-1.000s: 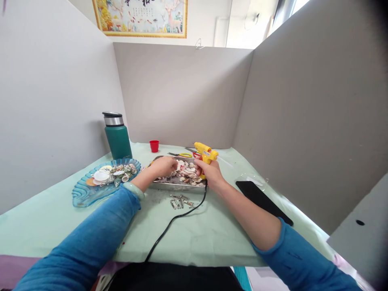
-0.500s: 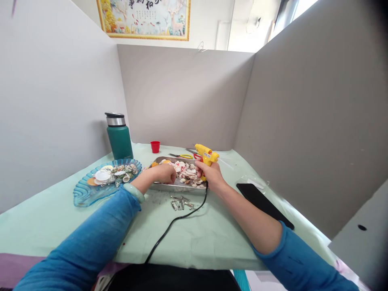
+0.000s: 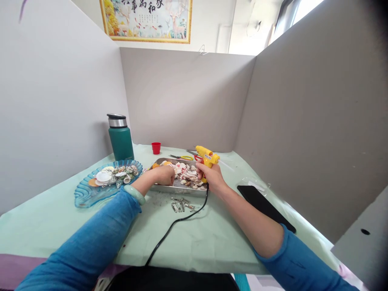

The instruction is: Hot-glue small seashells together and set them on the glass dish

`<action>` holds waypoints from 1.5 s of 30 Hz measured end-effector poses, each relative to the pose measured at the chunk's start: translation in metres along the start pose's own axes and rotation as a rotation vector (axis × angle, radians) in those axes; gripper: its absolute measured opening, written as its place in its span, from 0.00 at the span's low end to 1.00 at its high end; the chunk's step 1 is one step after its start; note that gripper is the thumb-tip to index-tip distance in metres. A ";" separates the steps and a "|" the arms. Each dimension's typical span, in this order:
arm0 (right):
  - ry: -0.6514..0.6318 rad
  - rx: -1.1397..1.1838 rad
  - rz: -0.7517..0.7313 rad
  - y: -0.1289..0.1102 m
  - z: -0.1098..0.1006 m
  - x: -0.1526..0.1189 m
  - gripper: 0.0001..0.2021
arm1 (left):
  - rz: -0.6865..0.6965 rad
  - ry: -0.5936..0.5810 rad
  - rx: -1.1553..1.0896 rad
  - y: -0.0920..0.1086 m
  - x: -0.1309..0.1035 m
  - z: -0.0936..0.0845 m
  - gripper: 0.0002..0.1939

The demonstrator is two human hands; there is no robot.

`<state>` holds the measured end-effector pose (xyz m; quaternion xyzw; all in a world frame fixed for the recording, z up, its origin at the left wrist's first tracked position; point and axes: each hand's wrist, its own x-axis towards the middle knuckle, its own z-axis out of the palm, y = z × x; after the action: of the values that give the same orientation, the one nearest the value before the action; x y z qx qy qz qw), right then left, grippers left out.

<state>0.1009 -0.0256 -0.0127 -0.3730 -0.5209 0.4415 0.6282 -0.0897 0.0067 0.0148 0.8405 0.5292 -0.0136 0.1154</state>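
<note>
My right hand (image 3: pixel 212 176) grips a yellow hot glue gun (image 3: pixel 208 157) by its handle, over the right end of a metal tray (image 3: pixel 182 189). A clear glue stick pokes from the gun's back, and its black cord (image 3: pixel 169 230) runs down to the table's front edge. Many seashells (image 3: pixel 186 173) fill the tray. My left hand (image 3: pixel 164 175) reaches into the tray's left part, knuckles up and fingers curled down. What those fingers hold, if anything, is hidden. Just in front of the tray lies a small pile of metal clips (image 3: pixel 182 205).
To the left, a blue glass dish (image 3: pixel 87 196) bears more shells, with a green bottle (image 3: pixel 120 141) behind it. A red cup (image 3: pixel 156 148) and yellow-handled scissors (image 3: pixel 184 157) are at the back. On the right lie a black flat object (image 3: pixel 260 204) and a clear plastic bag (image 3: pixel 253 182).
The whole view has shifted slightly. Both hands stay almost where they were, the left still in the tray and the right still holding the glue gun.
</note>
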 end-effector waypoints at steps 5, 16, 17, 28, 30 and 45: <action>0.001 -0.007 0.009 0.001 0.000 0.001 0.08 | 0.008 0.059 -0.146 -0.002 0.002 0.002 0.06; -0.106 -0.089 0.037 -0.003 0.001 -0.002 0.10 | 0.177 -0.021 -1.323 0.017 -0.001 0.009 0.17; -0.123 -0.094 0.042 -0.004 0.001 -0.002 0.10 | 0.180 -0.004 -1.338 0.019 -0.001 0.010 0.16; -0.101 -0.072 0.072 -0.007 0.003 -0.004 0.09 | 0.215 0.230 -1.390 0.020 0.005 0.016 0.18; -0.105 -0.062 0.082 -0.006 0.003 -0.003 0.10 | 0.207 0.282 -1.410 0.019 0.007 0.017 0.19; -0.065 -0.045 0.050 -0.005 0.003 -0.003 0.09 | 0.163 0.178 -1.404 0.014 0.002 0.009 0.10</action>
<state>0.0986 -0.0301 -0.0086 -0.3854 -0.5413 0.4569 0.5913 -0.0757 0.0013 0.0082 0.6023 0.3559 0.4081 0.5865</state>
